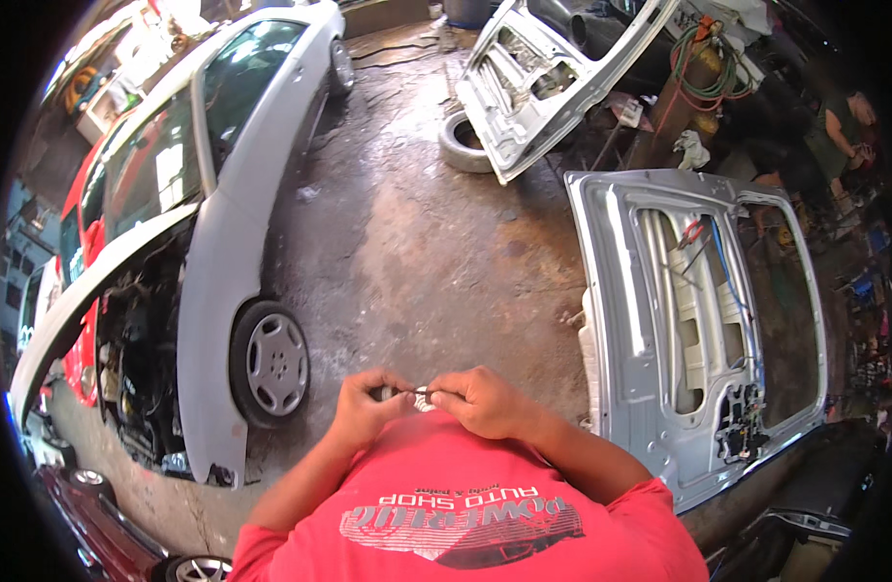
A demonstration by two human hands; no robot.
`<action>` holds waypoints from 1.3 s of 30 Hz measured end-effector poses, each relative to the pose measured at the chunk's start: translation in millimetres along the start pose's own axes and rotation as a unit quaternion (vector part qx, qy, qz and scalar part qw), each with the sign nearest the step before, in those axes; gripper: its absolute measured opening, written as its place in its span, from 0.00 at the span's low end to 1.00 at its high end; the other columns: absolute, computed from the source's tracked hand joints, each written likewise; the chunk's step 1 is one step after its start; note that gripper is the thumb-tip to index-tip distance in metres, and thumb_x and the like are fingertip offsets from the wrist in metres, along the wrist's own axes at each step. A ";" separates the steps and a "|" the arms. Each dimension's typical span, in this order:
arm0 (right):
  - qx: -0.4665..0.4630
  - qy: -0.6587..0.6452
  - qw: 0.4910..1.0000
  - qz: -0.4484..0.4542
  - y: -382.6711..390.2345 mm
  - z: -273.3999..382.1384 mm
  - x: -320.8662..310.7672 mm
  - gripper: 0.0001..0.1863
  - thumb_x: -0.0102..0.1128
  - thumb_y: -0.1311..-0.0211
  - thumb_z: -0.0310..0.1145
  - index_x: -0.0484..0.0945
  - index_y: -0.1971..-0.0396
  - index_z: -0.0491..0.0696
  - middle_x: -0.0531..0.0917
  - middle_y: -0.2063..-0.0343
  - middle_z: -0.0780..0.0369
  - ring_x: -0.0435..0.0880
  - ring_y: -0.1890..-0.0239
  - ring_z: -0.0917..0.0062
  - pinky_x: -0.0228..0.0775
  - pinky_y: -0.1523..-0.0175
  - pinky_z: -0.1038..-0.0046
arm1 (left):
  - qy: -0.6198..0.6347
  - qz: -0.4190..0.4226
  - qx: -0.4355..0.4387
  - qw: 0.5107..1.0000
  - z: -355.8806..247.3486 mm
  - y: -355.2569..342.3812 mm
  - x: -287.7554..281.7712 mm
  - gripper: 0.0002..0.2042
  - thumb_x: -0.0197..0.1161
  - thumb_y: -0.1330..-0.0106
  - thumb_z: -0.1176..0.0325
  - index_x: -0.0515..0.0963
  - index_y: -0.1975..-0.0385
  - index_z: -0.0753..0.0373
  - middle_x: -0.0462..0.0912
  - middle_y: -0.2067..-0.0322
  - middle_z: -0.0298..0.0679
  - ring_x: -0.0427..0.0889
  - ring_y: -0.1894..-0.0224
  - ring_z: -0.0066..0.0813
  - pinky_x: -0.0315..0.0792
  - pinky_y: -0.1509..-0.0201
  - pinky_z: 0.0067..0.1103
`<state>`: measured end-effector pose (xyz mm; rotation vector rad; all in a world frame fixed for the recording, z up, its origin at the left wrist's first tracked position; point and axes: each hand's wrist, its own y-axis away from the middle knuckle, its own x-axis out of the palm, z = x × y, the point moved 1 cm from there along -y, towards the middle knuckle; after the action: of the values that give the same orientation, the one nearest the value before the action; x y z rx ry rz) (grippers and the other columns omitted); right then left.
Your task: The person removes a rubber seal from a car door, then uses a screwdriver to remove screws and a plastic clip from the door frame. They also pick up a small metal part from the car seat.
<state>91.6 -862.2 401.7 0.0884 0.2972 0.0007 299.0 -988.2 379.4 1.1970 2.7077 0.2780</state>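
Observation:
My left hand (373,412) and my right hand (480,403) are together in front of my red shirt (446,533), fingers pinched on a small pale object (422,401) with a thin dark part across it. My fingers hide most of it, so I cannot tell what it is. Ahead and left of my hands stands the front wheel (276,359) of a pale grey car (213,310) with its engine bay (136,349) exposed. A bare silver door panel (621,339) stands to my right, with blue wiring and a black mechanism on it.
Farther ahead, another panel (524,116) leans over a loose tyre (451,145), near gas cylinders (698,87) with coiled hoses. A concrete floor (417,252) runs between car and panels. A person's arm (834,131) shows at far right. A dark red car (107,524) is at lower left.

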 end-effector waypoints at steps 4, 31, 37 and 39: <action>0.016 -0.004 0.997 -0.077 -54.0 3.1 -68.9 0.12 0.61 0.26 0.37 0.87 0.54 0.46 0.86 0.69 0.48 0.88 0.66 0.53 0.76 0.59 0.58 | 0.014 0.126 -0.021 0.992 -54.7 -118.8 -12.3 0.04 0.75 0.38 0.78 0.86 0.67 0.67 0.85 0.71 0.33 0.79 0.71 0.16 0.72 0.65 0.18; 0.022 0.107 0.967 -0.229 -526.3 -87.1 -538.6 0.13 0.61 0.27 0.40 0.85 0.60 0.46 0.88 0.68 0.48 0.88 0.62 0.47 0.77 0.55 0.51 | -0.109 0.265 0.177 0.942 -239.9 -846.2 -48.9 0.05 0.75 0.45 0.81 0.87 0.71 0.65 0.87 0.68 0.36 0.83 0.64 0.22 0.74 0.60 0.21; 0.072 0.078 0.953 -0.283 -565.5 -91.7 -588.5 0.13 0.61 0.27 0.40 0.85 0.59 0.46 0.88 0.66 0.48 0.89 0.61 0.51 0.78 0.55 0.54 | -0.180 0.356 0.358 0.844 -298.0 -943.3 -12.4 0.07 0.78 0.50 0.78 0.89 0.71 0.62 0.89 0.69 0.40 0.89 0.68 0.31 0.80 0.64 0.24; 0.060 0.014 0.951 -0.303 -568.7 -104.0 -609.9 0.13 0.62 0.27 0.40 0.85 0.59 0.45 0.88 0.65 0.48 0.89 0.61 0.52 0.78 0.55 0.55 | -0.193 0.374 0.370 0.828 -312.9 -970.6 4.1 0.08 0.78 0.50 0.78 0.89 0.71 0.61 0.89 0.69 0.40 0.90 0.68 0.31 0.81 0.64 0.24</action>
<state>-529.1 -1428.1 431.4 0.1150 0.3436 -0.6287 -466.1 -1658.3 452.7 2.1789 1.8744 -0.9201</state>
